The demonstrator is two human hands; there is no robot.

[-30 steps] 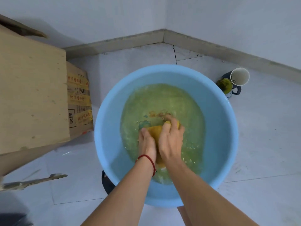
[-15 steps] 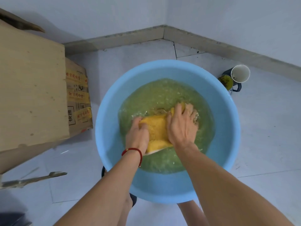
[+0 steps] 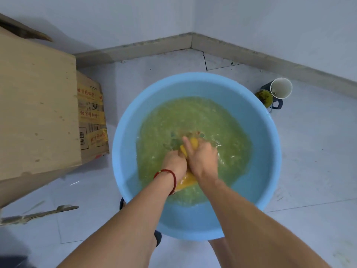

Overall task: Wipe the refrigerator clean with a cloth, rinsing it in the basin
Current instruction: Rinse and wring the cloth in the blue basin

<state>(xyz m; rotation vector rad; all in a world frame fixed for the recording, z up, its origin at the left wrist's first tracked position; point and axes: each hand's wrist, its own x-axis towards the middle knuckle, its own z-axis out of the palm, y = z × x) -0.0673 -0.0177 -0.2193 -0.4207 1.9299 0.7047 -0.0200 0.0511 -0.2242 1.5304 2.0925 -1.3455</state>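
Under murky green basin (image 3: 131, 151) water, bunched yellow cloth (image 3: 193, 143), both hands' grip clamped round it.

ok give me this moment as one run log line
step: rinsing | left hand: grips yellow cloth | right hand: grips same cloth | cloth: bunched, in greenish water | blue basin: on floor

Both hands (image 3: 190, 161) grip yellow cloth (image 3: 186, 181) in blue basin (image 3: 270, 151).

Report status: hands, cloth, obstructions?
Left hand and right hand both grip yellow cloth, scrubbing in blue basin. Water murky green. Nothing obstructing.
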